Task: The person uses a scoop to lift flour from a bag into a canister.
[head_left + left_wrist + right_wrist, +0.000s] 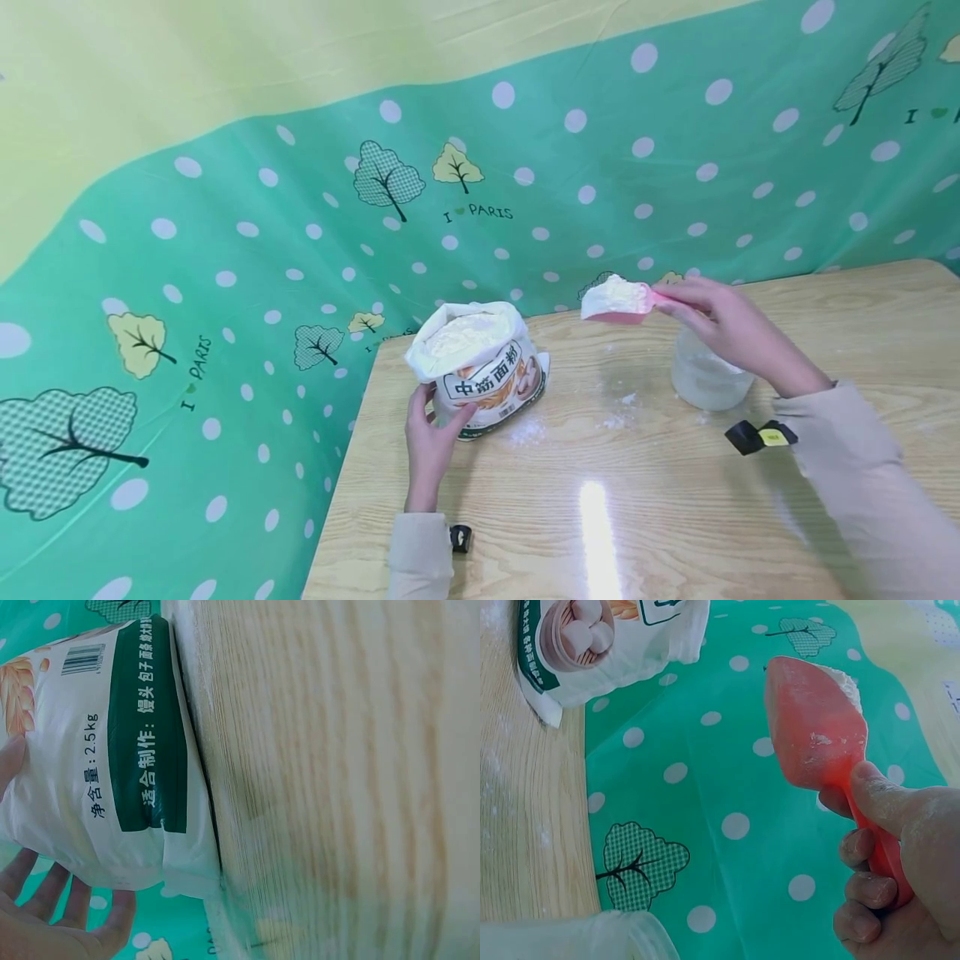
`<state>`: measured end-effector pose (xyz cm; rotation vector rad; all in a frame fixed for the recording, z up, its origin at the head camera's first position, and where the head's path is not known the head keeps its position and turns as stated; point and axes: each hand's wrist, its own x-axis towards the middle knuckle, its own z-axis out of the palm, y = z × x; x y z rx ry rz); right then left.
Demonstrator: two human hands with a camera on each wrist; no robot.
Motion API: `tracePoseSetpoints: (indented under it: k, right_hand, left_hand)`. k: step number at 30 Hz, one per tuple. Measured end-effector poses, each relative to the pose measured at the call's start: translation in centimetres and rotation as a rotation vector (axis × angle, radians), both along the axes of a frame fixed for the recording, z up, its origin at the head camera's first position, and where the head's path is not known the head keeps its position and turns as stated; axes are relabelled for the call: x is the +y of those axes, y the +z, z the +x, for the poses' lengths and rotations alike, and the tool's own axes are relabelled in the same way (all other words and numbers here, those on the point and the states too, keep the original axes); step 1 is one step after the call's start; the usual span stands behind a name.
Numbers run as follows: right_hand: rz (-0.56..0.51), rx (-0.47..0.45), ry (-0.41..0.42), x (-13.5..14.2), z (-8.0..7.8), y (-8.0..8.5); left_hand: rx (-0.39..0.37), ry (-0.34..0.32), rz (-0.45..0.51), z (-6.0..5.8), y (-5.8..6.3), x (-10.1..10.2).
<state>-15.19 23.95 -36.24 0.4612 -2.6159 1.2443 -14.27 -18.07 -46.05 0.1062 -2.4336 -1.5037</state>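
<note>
A white flour bag (491, 387) stands upright with its top rolled down and flour (467, 335) showing inside. My left hand (431, 429) holds its near left side, thumb on the printed front and fingers round the side, as the left wrist view (64, 915) also shows. My right hand (708, 321) grips the handle of a pink scoop (626, 315) heaped with flour, raised above the table. In the right wrist view the scoop (810, 727) shows its underside, dusted with flour. Below my right hand stands a translucent plastic container (708, 379), partly hidden by the forearm.
Spilled flour (617, 421) dusts the wooden table (525, 508) between the bag and the container. A green and yellow patterned cloth (300, 208) hangs behind and along the left of the table. Light reflects off the tabletop in front.
</note>
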Motion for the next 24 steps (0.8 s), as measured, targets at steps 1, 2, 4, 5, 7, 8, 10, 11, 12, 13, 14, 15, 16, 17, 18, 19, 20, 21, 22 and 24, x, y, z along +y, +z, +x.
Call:
tracePoseSetpoints:
  k: [1,2,4,5,7,8,10,11,12,13,14,15,16,17,18,19,20,21,22,24]
  right_hand:
    - [-0.004,-0.007,-0.002,0.2,0.1,0.0]
    - [-0.004,-0.013,-0.004,0.4,0.1,-0.1]
    - [0.012,0.010,-0.007,0.7,0.3,-0.3]
    - [0.026,0.026,-0.010,0.9,0.4,-0.4]
    - [0.051,0.064,-0.030,1.2,0.6,-0.6]
    - [0.066,0.087,-0.035,1.4,0.7,-0.7]
    - [0.079,0.113,-0.055,1.7,0.9,-0.8]
    - [0.074,0.117,-0.062,1.8,1.0,-0.9]
    - [0.070,0.119,-0.068,2.0,1.1,-0.9]
    - [0.067,0.123,-0.071,2.1,1.1,-1.0]
    - [0.067,0.123,-0.073,2.3,1.2,-1.0]
    - [0.063,0.114,-0.080,2.4,1.3,-1.1]
    - [0.063,0.110,-0.084,2.6,1.4,-1.1]
    - [0.063,0.105,-0.088,2.7,1.5,-1.2]
    - [0.065,0.102,-0.094,2.9,1.6,-1.2]
    - [0.064,0.097,-0.099,3.1,1.7,-1.3]
    - [0.063,0.097,-0.100,3.3,1.7,-1.3]
    - [0.061,0.101,-0.102,3.4,1.8,-1.4]
    - [0.057,0.110,-0.104,3.6,1.9,-1.5]
    - [0.047,0.129,-0.100,3.9,2.0,-1.6]
  left_hand:
    - [0.000,0.000,0.000,0.0,0.0,0.0]
    - [-0.001,0.001,0.001,0.1,0.0,0.0]
    - [-0.001,0.002,0.001,0.1,0.0,0.0]
    - [0.000,0.002,0.000,0.1,0.0,0.0]
    - [0.001,0.003,-0.002,0.1,-0.1,0.0]
    - [0.003,0.002,-0.002,0.0,-0.1,0.0]
    - [0.004,0.002,-0.003,0.0,-0.1,0.0]
    - [0.004,0.002,-0.003,0.0,-0.1,0.0]
    - [0.005,0.001,-0.002,0.0,-0.1,0.0]
    - [0.005,0.001,-0.002,0.0,-0.1,0.0]
    - [0.005,0.002,-0.001,0.0,-0.1,0.0]
    - [0.003,0.003,-0.001,0.0,-0.1,0.0]
    - [0.002,0.004,-0.001,0.0,-0.1,0.0]
    - [0.002,0.004,0.000,0.0,-0.1,0.0]
    - [0.002,0.005,0.001,0.0,-0.1,0.0]
    - [0.002,0.006,0.001,0.0,-0.1,0.0]
    - [0.001,0.007,0.001,0.0,-0.1,0.0]
    - [0.000,0.007,0.000,0.0,-0.1,0.0]
    - [0.000,0.007,-0.001,0.0,-0.1,0.0]
    - [-0.001,0.006,-0.002,-0.1,-0.1,0.0]
